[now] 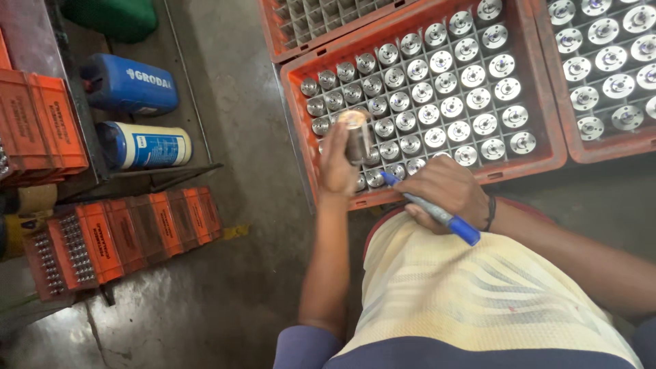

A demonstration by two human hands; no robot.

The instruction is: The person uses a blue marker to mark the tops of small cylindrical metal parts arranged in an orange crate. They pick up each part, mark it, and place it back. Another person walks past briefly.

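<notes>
My left hand (337, 166) holds a shiny metal cylinder (355, 135) upright above the near left corner of an orange crate (543, 158). The crate's grid is filled with several similar round metal parts (444, 102). My right hand (447, 191) grips a blue marker pen (437, 212), its tip pointing left toward the cylinder, just over the crate's near rim. A pale striped cloth (471, 294) covers my lap below both hands.
A second orange crate of metal parts (608, 140) stands at the right, and a third, with open grid cells (321, 17), behind. On the left lie a blue canister (133, 85), a blue-and-cream canister (147, 147), a green container (113, 17) and orange trays (123, 236) on the concrete floor.
</notes>
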